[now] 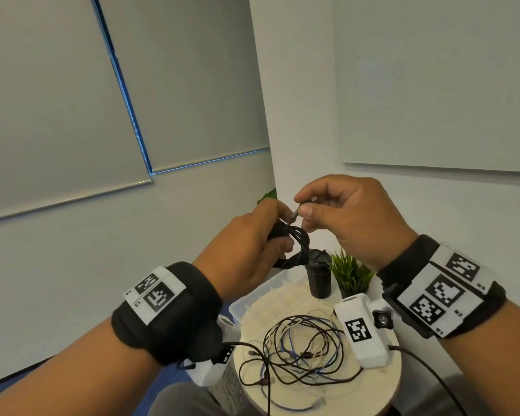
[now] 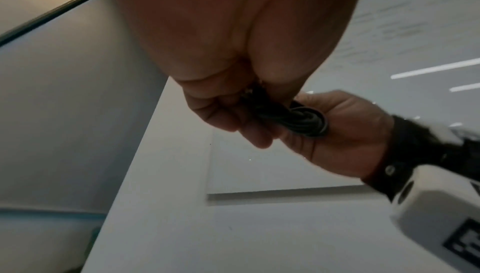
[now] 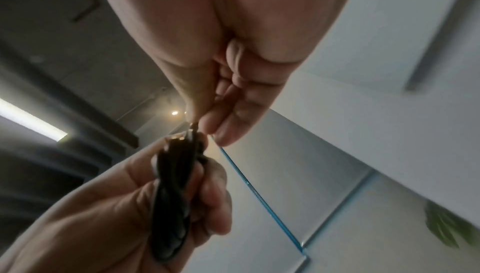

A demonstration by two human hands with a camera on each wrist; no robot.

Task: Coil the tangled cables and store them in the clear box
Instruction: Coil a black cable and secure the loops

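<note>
A black cable wound into a small coil (image 1: 294,244) is held in the air above the table by my left hand (image 1: 252,244), whose fingers curl round the bundle. My right hand (image 1: 342,217) pinches the cable's plug end (image 1: 294,216) between thumb and forefinger, just above the coil. The same coil (image 2: 298,119) shows in the left wrist view, and the coil (image 3: 174,195) again in the right wrist view, gripped in the left palm. A tangle of black, white and blue cables (image 1: 300,349) lies on the round white table (image 1: 394,373). The clear box (image 1: 252,298) stands at the table's back left.
A black cup with a lid (image 1: 318,277) and a small green potted plant (image 1: 350,274) stand at the back of the table, behind the tangle. White walls and grey window blinds close off the corner behind. A black lead (image 1: 433,376) runs from my right wrist unit.
</note>
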